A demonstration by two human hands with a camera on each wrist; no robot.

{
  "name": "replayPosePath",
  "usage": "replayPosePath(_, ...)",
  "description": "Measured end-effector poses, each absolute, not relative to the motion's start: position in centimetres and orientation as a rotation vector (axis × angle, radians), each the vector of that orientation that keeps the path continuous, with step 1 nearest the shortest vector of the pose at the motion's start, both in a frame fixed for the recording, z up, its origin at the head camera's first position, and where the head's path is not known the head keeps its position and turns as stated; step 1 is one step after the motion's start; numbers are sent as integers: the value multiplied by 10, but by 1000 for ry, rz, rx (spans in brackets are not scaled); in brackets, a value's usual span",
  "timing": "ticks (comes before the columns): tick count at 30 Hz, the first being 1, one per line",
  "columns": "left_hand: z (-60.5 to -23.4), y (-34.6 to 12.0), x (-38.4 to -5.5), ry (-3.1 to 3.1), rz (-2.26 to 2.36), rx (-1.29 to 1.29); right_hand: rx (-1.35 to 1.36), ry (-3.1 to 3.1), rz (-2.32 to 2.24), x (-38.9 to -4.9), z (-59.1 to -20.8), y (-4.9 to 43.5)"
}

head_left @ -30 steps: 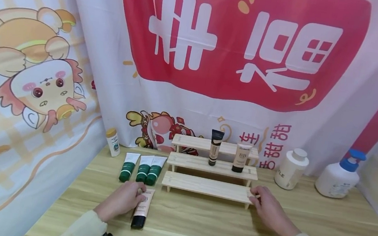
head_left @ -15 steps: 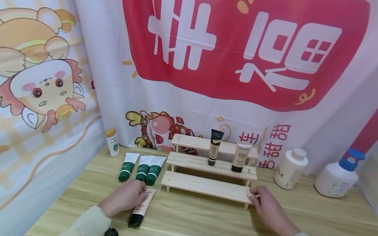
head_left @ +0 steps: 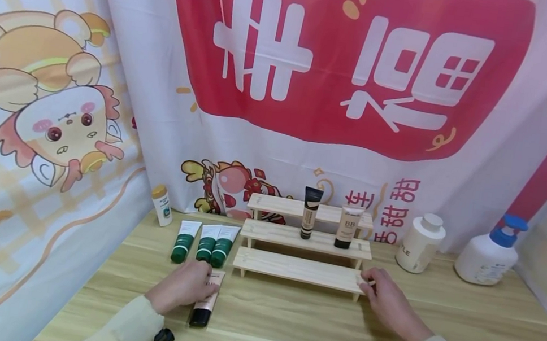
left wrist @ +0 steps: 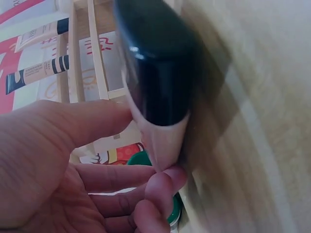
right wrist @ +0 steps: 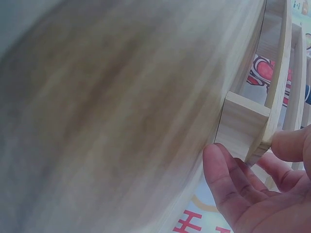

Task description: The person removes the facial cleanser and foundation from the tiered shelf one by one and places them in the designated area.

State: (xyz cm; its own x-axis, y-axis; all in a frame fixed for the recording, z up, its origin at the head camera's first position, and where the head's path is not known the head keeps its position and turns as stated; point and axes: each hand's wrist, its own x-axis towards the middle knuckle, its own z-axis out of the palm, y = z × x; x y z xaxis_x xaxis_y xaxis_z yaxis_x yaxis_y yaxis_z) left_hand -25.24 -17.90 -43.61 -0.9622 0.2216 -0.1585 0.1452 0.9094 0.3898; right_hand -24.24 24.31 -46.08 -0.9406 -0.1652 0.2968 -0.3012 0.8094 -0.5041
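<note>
In the head view my left hand pinches a pale pink BB cream tube with a black cap, low over the table at the front left. The left wrist view shows the thumb on one side of the tube and fingertips at the other, the black cap towards the camera. My right hand grips the right end of the lowest step of a three-tier wooden rack, thumb on top and fingers by the end. On the middle step stand a black-capped slim tube and another pink BB cream tube.
Several green-and-white tubes stand left of the rack. A small yellow-capped bottle is behind them. At the back right are a white bottle and a blue-topped pump bottle. Printed cloth hangs behind.
The left hand has shifted slightly on the BB cream tube, which tilted a little and then straightened. The right hand stays at the rack's end.
</note>
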Motion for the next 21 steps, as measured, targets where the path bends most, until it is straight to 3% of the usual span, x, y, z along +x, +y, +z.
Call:
replayPosePath(8, -398, -161, -255, 2987, 517, 292, 355, -2745, 831, -242, -460, 246)
replayPosePath(18, -343, -92, -288, 3343, 605, 1135, 359, -2778, 832, -244, -460, 246)
replayPosePath(21, -337, -72, -302, 3358, 632, 1237, 369, -2788, 820, -245, -460, 244)
